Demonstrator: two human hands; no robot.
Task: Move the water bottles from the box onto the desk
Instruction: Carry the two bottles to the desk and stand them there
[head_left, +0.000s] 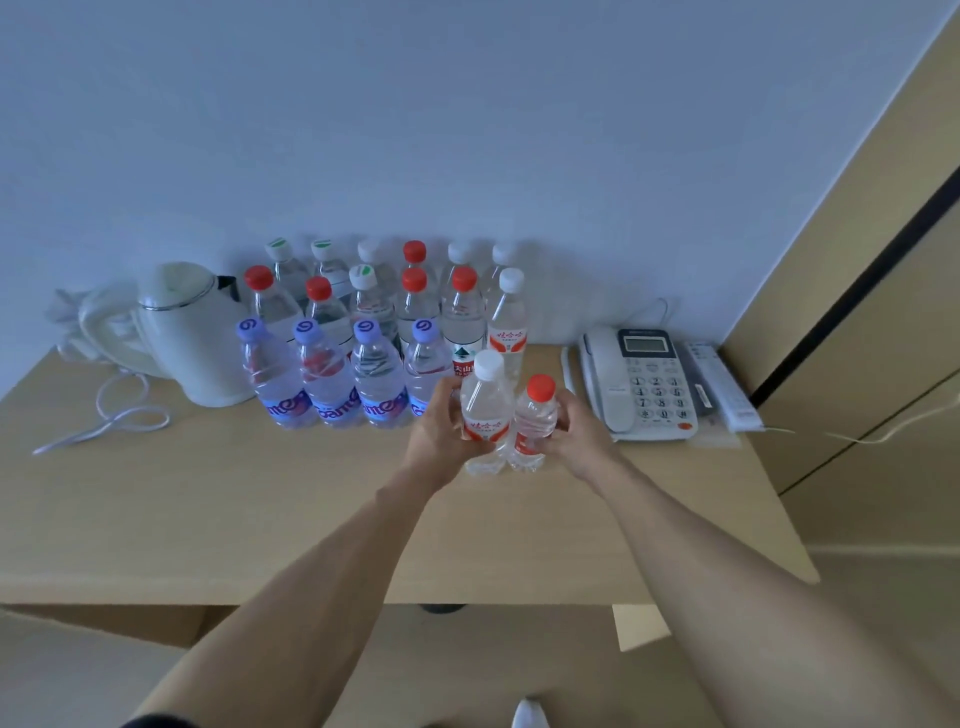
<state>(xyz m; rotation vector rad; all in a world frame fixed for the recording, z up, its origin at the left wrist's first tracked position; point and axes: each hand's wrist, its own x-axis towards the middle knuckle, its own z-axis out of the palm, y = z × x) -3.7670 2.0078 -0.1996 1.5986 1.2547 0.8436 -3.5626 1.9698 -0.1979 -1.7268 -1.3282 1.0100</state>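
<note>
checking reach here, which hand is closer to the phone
Right. The right hand, gripping the red-capped bottle, sits just left of the phone. The left hand, holding the white-capped bottle, is farther left.

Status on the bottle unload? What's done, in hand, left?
Done: a block of bottles stands in rows on the desk against the wall, between the kettle and the phone.

In hand: the left hand grips a white-capped bottle, the right hand a red-capped bottle, both at the front row.

Left: setting these two down. The box's inside isn't visible, so remaining count unknown.
</note>
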